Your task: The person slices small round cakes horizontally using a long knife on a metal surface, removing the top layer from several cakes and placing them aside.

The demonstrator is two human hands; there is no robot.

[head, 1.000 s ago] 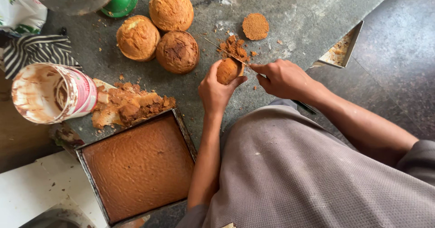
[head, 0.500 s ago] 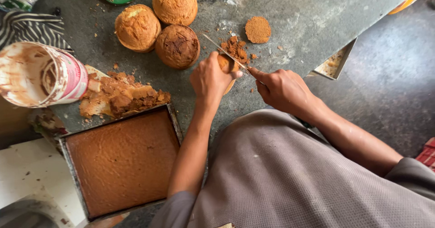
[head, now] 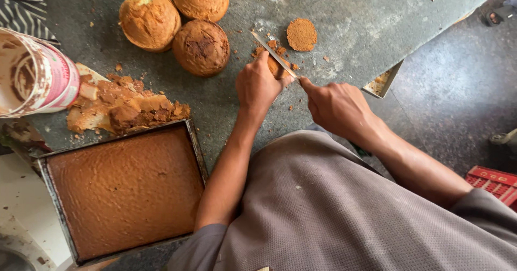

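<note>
My left hand (head: 257, 85) cupped the small cake (head: 273, 66) on the stone counter (head: 355, 29); my right hand (head: 336, 105) gripped the knife (head: 273, 54), blade across it. Risk noted: fingers lay beside the edge, and a slip on crumbs could cut them.

I am seeing a thin metal knife (head: 272, 47) glinting against the matt, scuffed stone counter (head: 344, 12). The cakes (head: 200, 47) are showing rough, cracked crusts. The metal tray (head: 196, 147) is looking dull. My shirt (head: 334, 212) is reading as waffle-weave cloth.
</note>
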